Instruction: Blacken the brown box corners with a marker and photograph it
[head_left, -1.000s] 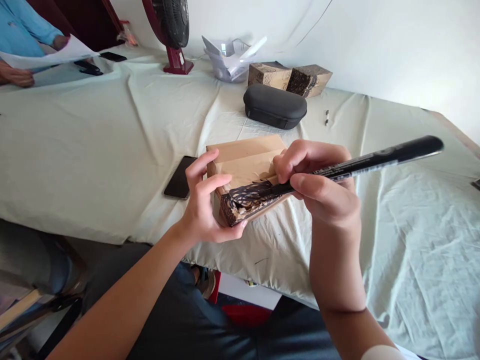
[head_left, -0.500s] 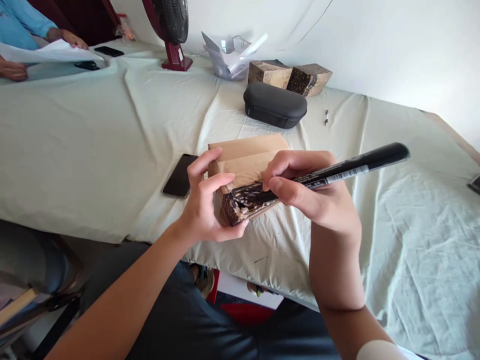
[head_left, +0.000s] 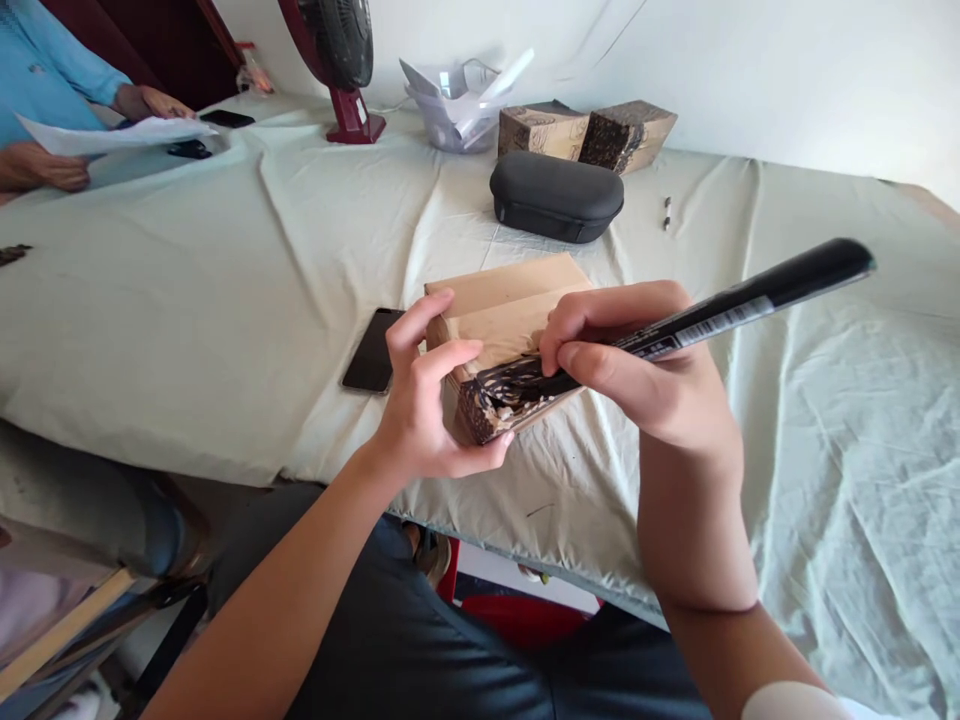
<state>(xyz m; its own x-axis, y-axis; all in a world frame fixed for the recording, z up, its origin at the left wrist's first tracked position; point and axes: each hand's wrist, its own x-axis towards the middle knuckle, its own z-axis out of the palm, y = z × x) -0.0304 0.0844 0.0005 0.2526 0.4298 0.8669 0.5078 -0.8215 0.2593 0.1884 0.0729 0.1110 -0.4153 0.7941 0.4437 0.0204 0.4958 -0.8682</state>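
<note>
A brown cardboard box (head_left: 510, 320) lies on the cloth in front of me, its near edge and left corner covered in dark drawn patterns. My left hand (head_left: 431, 410) grips the box by its left end, fingers on top and thumb at the near lower corner. In my right hand (head_left: 637, 360) is a black marker (head_left: 750, 295), held like a pen and slanting up to the right. Its tip end is at the patterned strip, partly hidden by my fingers; whether it touches the card I cannot tell. A dark phone (head_left: 371, 352) lies just left of the box.
Behind the box sit a black hard case (head_left: 556, 197), two patterned cardboard boxes (head_left: 544, 132), a clear plastic basket (head_left: 450, 120) and a maroon fan (head_left: 354, 120). A small pen-like piece (head_left: 667, 213) lies right of the case. At far left another person's hands hold white paper (head_left: 120, 137).
The view has shifted a little, so most things sit slightly further right. The marker's back end has swung up and right. At far left, the other person's paper has lifted.
</note>
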